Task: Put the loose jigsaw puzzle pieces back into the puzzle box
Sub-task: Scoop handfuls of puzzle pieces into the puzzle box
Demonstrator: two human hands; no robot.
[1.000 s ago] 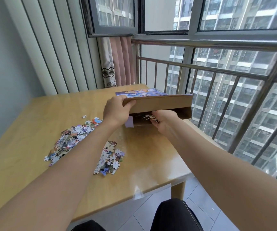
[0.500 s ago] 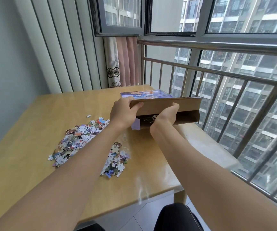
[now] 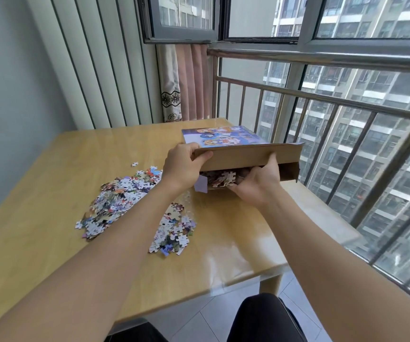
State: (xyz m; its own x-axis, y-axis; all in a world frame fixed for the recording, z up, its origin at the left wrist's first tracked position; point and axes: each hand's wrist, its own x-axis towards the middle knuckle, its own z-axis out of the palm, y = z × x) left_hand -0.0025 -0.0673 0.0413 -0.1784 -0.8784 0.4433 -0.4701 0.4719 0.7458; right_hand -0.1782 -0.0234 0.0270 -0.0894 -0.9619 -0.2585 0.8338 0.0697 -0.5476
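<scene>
The puzzle box lies in the middle of the frame on the wooden table, its brown flap lifted and some pieces visible inside the opening. My left hand grips the left end of the flap with curled fingers, and my right hand is at the opening, thumb up against the flap; I cannot tell if it holds pieces. The loose puzzle pieces lie in two heaps at centre left, near the box.

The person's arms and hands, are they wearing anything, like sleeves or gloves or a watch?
No. The left hand and right hand are bare, with no gloves, rings or watch showing. Both forearms are bare too; no sleeve reaches into view.
</scene>
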